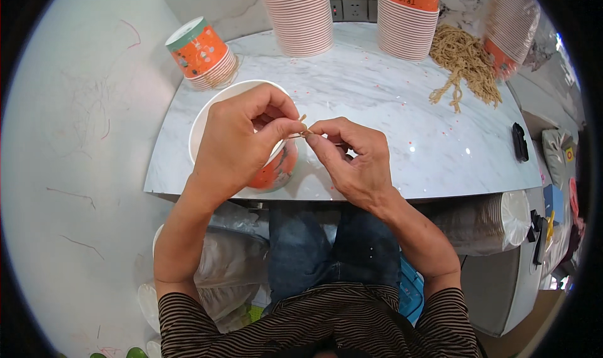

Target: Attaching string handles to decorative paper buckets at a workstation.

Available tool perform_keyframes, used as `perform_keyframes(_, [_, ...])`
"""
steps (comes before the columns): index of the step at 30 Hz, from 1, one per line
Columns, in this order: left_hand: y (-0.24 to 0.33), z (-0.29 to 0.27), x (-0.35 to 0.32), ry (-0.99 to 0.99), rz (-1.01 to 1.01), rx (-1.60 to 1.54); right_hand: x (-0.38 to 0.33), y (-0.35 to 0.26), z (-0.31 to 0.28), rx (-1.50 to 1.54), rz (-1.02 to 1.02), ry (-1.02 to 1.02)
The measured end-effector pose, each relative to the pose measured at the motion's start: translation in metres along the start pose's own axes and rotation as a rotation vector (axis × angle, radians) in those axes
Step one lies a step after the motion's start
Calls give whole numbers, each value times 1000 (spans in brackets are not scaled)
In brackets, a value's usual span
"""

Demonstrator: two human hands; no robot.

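In the head view, I watch the left hand (233,130) and right hand (363,158) meet over the worktop (370,88), the fingers of each pinching a short tan cord (306,132) between thumb and forefinger. The cord sits at the right side of a white-rimmed, orange-printed bucket (275,171), partly hidden behind the left hand; I cannot tell whether it is fastened there. Behind stand a tall left stack of buckets (296,22) and a right one (408,34), with a heap of tan cords (461,59) just beside the latter.
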State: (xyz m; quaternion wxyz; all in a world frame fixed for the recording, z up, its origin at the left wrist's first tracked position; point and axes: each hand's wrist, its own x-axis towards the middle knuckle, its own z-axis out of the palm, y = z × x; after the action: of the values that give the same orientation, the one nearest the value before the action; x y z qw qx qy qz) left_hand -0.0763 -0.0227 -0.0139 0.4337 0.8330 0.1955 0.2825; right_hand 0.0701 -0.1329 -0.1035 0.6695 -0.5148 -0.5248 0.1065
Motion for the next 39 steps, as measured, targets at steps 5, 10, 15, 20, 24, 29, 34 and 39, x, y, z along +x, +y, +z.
perform_keyframes(5, [1,-3,-6,-64,180,359,2,-5,-4,-101,-54,-11])
perform_keyframes(10, [1,-4,-4,-78,260,487,7,-4,-5,-139,-85,-14])
perform_keyframes(15, [0,-12,1,-226,-61,62,11,-7,-6,-59,57,-29])
perform_keyframes(20, [4,-18,5,-353,-254,-141,12,-4,4,97,64,24])
perform_keyframes(24, [3,-18,6,-348,-263,-158,8,0,-2,-21,1,-52])
perform_keyframes(29, [-4,-14,5,-245,-187,-54,3,-5,-5,-12,30,-79])
perform_keyframes(34, [-3,-10,5,-217,-168,-12,4,-9,-2,-14,52,-35])
perform_keyframes(39, [-2,-11,4,-223,-158,11,5,-12,-4,-57,-50,-3])
